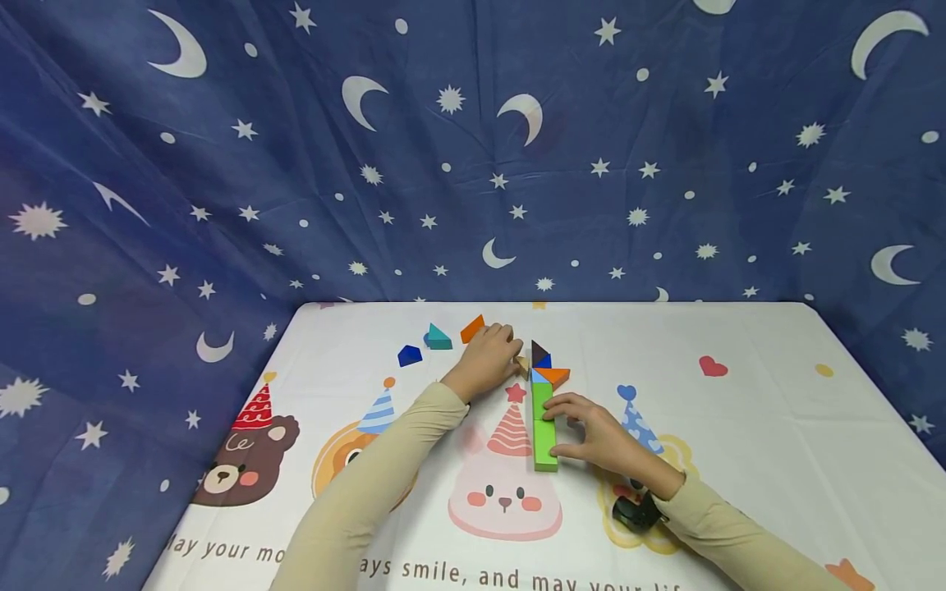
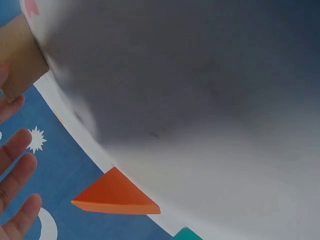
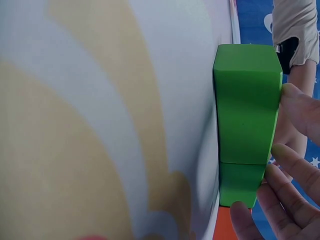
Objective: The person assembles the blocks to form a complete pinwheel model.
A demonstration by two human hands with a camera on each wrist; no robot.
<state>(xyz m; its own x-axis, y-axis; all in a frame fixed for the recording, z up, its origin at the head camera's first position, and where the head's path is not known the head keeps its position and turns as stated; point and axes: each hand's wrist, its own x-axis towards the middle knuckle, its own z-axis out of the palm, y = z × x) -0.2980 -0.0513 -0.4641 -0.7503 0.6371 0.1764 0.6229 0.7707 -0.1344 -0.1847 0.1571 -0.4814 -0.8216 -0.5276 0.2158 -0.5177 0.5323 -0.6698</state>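
Note:
Between thumb and finger, my left hand (image 1: 486,361) pinches a tan wooden block (image 2: 25,55), seen beside the top of a row of blocks in the head view. Two green blocks (image 1: 544,446) lie end to end as the row's near part. Fingers and thumb of my right hand (image 1: 602,435) touch their right side, fairly straight. Beyond the green come a light blue block (image 1: 537,377), an orange triangular block (image 1: 558,376), a blue block (image 1: 545,362) and a dark brown triangular block (image 1: 539,354). Part of the tan block is hidden by my left fingers.
Left of the row, near the table's back, lie a dark blue block (image 1: 410,355), a teal triangular block (image 1: 439,339) and another orange block (image 1: 471,330). A white printed cloth (image 1: 769,427) covers the table, with a blue starry curtain (image 1: 473,222) behind.

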